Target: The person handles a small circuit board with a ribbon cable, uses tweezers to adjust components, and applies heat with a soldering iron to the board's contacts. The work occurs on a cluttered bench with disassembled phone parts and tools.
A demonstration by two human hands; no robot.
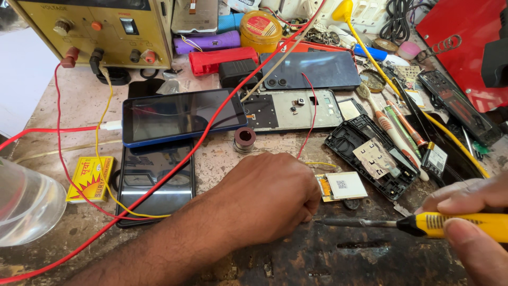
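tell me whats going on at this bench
A person works at a cluttered repair bench. The right hand grips a yellow-handled soldering iron, its tip aimed at a small circuit module. The left hand rests in a fist beside that module. Opened phones and red wires lie around.

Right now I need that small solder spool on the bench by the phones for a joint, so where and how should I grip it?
Probably pinch the solder spool from above across its round rim: it stands on end, hole upward. Come from the near side, where the bench is bare.
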